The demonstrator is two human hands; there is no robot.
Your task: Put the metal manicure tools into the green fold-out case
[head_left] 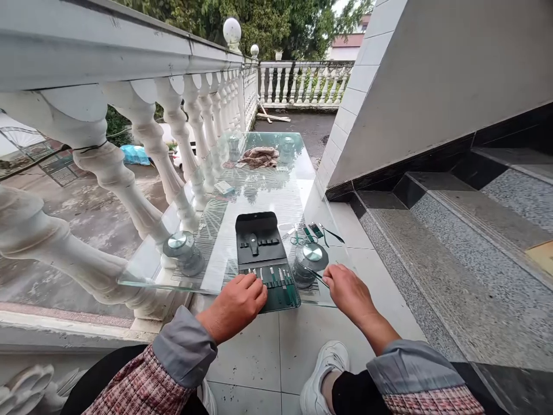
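Note:
An open black-and-green manicure case [260, 239] lies on the glass tabletop [263, 199], holding several small steel tools in its green lower panel. My left hand [244, 302] rests over the tools in that panel, and its fingers hide some of them. My right hand [348, 294] pinches a slim dark manicure tool [317, 277] beside a glass jar with a metal lid [310, 266]. Small scissors [299, 238] and other green-handled tools lie loose above that jar.
A second lidded jar [184, 252] stands at the table's left. Farther back lie a folded brown cloth [259, 157] and a small box [224, 187]. A white balustrade [142, 144] runs along the left, with a wall [432, 86] and granite steps [453, 259] on the right.

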